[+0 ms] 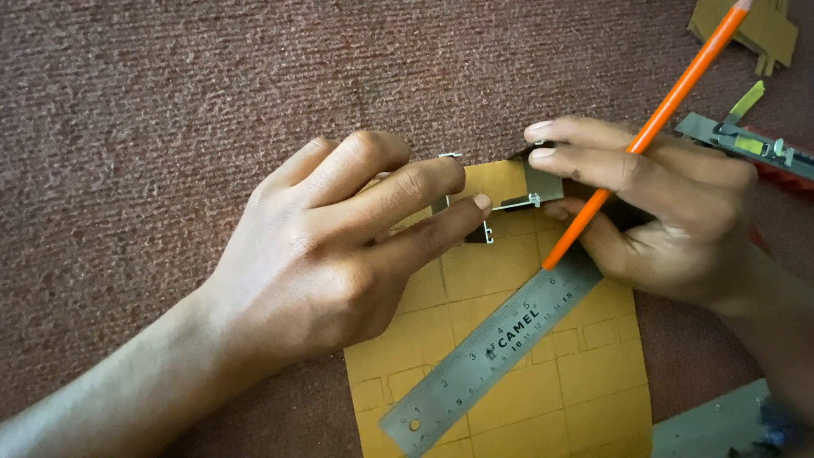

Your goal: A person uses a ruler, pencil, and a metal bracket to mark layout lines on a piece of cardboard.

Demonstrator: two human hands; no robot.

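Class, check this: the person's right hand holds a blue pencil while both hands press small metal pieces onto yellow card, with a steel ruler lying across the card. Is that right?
Not quite. In the head view the pencil in the right hand is orange, not blue. The rest stands: the left hand and right hand press small metal pieces onto the yellow card, and the steel ruler lies across it.

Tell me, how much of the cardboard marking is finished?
Done: the yellow cardboard sheet already carries pencil lines forming boxes. In hand: the left hand and right hand hold small metal pieces at the sheet's top edge, and the right hand also grips an orange pencil. The steel ruler lies across the sheet. Left: the sheet looks uncut, and the cutter sits aside.
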